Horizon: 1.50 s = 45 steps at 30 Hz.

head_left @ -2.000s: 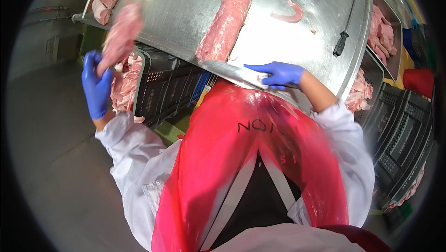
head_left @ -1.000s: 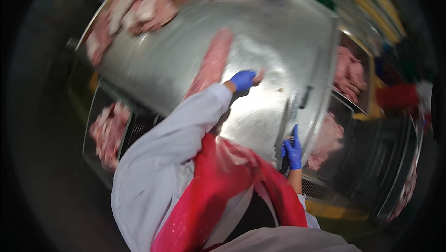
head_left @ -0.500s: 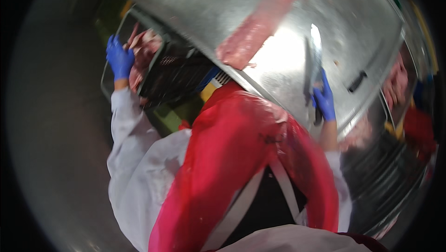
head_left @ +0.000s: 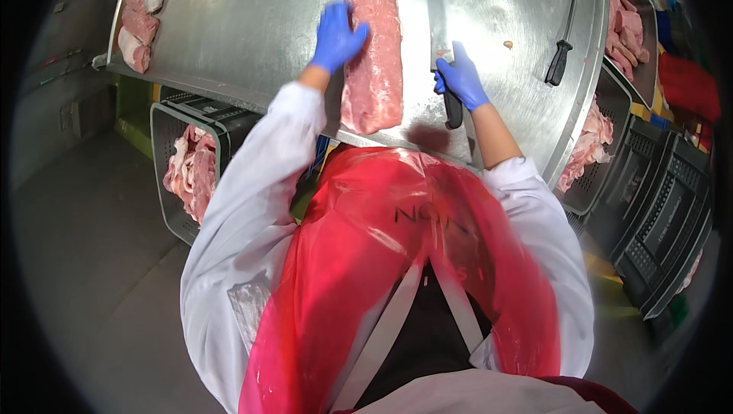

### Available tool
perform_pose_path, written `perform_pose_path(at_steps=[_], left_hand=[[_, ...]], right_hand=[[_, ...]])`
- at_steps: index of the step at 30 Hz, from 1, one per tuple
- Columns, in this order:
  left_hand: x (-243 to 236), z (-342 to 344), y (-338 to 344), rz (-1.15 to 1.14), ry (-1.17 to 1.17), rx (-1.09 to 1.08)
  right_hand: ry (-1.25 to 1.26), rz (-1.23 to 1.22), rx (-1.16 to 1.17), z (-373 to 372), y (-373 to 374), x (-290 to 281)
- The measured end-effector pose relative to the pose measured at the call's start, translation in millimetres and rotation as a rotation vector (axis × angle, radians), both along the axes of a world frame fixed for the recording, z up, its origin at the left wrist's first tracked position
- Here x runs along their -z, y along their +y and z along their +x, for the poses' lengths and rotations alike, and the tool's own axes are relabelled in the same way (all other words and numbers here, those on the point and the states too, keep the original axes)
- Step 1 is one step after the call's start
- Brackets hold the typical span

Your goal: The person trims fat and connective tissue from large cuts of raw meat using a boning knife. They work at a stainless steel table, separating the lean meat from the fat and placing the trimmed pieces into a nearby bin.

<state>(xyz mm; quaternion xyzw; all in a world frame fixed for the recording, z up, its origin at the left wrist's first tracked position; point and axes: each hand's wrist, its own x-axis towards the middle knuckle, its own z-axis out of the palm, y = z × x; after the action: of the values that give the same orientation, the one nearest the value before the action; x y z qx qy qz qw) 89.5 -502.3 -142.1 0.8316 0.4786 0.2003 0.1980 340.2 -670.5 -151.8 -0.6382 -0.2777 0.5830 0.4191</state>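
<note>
A long pink pork loin [head_left: 372, 55] lies lengthwise on the metal table, its near end close to the front edge. Beside its left side is my left hand [head_left: 337, 36], blue-gloved, with fingers stretched out and thumb reaching to the meat; nothing is in it. To the right of the loin, my right hand [head_left: 466, 82], also gloved in blue, is closed round the black handle of a knife [head_left: 437, 21]. The blade points away from me, low over the tabletop. Its handle end sticks out below my palm.
The metal table [head_left: 259, 24] holds more meat pieces [head_left: 137, 28] at the far left. A sharpening steel [head_left: 561, 51] lies at the right. Crates of meat trimmings stand at the left [head_left: 219, 127] and right [head_left: 622, 120], with a meat tray [head_left: 650, 17] beyond. Black crates [head_left: 660, 223] are at the lower right.
My left hand has left the trimmings in the left crate and come over to the loin. My right hand still holds the knife. The view has turned, bringing the loin in front of me.
</note>
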Motion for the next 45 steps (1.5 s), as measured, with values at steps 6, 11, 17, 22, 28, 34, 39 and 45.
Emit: perform_pose_path(at_steps=[6, 11, 17, 22, 28, 34, 39, 45], left_hand=[[24.7, 75.1, 83.5, 0.018, 0.119, 0.01], [29.8, 84.4, 95.2, 0.089, 0.168, 0.044], [16.0, 96.7, 89.0, 0.169, 0.072, 0.044], [23.9, 98.2, 86.7, 0.25, 0.073, 0.021], [13.6, 105.1, 83.9, 0.068, 0.162, -0.072], [13.4, 102.3, 82.3, 0.104, 0.156, -0.08], [12.3, 100.4, 83.3, 0.08, 0.189, -0.063], [24.9, 101.4, 89.2, 0.161, 0.176, -0.024]], right_hand=[[-0.558, 0.026, -0.137, -12.3, 87.5, -21.0], [-0.738, 0.079, -0.243, -5.2, 177.8, -18.3], [-0.928, 0.144, -0.233, -15.1, 214.3, 2.2], [-1.169, 0.085, -0.503, -14.2, 221.0, 20.9], [-1.017, -0.044, -0.483, -46.2, 129.4, -45.5], [-0.866, -0.168, -0.589, -37.2, -6.1, -101.8], [-0.889, 0.078, -0.384, -20.2, 83.8, -72.8], [-1.049, 0.158, -0.332, -9.0, 200.8, 10.8]])
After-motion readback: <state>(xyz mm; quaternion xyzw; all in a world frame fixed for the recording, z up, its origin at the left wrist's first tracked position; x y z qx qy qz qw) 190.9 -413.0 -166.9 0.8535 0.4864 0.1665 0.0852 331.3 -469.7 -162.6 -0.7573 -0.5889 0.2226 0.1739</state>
